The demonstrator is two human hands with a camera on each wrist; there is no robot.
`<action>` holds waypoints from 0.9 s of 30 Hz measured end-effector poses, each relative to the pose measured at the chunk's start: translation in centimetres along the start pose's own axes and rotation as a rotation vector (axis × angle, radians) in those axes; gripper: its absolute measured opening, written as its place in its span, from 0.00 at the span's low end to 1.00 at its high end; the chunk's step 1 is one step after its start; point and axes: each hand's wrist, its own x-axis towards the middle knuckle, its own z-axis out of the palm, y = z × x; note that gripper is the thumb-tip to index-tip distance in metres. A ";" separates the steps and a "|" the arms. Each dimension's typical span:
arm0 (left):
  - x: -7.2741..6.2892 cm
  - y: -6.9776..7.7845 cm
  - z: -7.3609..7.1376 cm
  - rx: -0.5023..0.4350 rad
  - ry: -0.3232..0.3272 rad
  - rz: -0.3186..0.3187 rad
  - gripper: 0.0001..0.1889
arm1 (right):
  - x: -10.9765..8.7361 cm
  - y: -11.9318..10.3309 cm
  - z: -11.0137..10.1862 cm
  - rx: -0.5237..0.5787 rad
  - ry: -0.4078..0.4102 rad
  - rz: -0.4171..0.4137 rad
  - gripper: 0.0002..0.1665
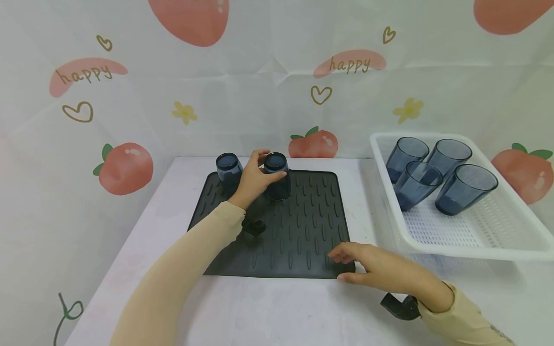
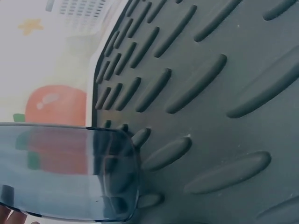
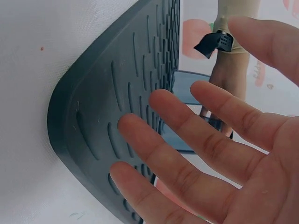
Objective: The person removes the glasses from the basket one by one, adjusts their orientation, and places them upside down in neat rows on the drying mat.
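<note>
A cream left sleeve [image 1: 182,269] stretches in from the foreground over a white table [image 1: 277,307], with a black strapped device [image 1: 254,227] at its cuff. Beyond it, the left hand [image 1: 250,182] is clamped on a dark blue glass [image 1: 276,166], the thumb wrapped across the near side and the fingers curled round the far side. The glass stands base up, mouth down, at 12 o'clock on a black ridged mat [image 1: 303,226], where its rim appears to meet the surface. A second glass [image 1: 229,172], also base up, stands at 11 o'clock on the mat, just beside the gripping hand.

At 4 o'clock, the right hand [image 1: 365,262] hangs over the mat's near corner, holding nothing. Its fingers are loosely bent and spread apart, the thumb well away from them; whether a fingertip brushes the mat, one cannot tell from here. Another black device [image 1: 400,307] sits at that wrist, by the right sleeve [image 1: 467,317].

Out at 3 o'clock, a white plastic basket [image 1: 467,252] holds four more blue glasses [image 1: 465,190], mouths up and leaning, grouped toward its left side. A pale backdrop [image 1: 242,96] printed with peaches, hearts and the word "happy" hangs behind.
</note>
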 end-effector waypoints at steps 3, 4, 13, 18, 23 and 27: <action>0.0 0.3 -0.2 0.026 0.007 0.016 0.40 | 0.0 0.0 0.0 0.006 -0.004 0.006 0.25; -0.1 0.5 -0.3 0.036 0.009 0.017 0.39 | 0.1 0.0 0.0 0.010 -0.007 0.010 0.26; -0.7 2.3 -1.1 0.053 0.024 0.087 0.37 | 0.2 0.1 0.2 0.012 -0.008 0.017 0.25; -1.4 3.7 -1.6 0.060 0.043 0.173 0.33 | 0.3 0.1 0.1 0.021 -0.009 0.011 0.25; -2.9 5.6 -1.9 0.010 0.011 0.258 0.29 | 0.4 -0.1 0.0 0.030 -0.014 0.020 0.26; -4.6 6.8 -2.0 -0.014 -0.042 0.273 0.25 | 0.4 -0.1 0.0 0.018 -0.010 0.021 0.26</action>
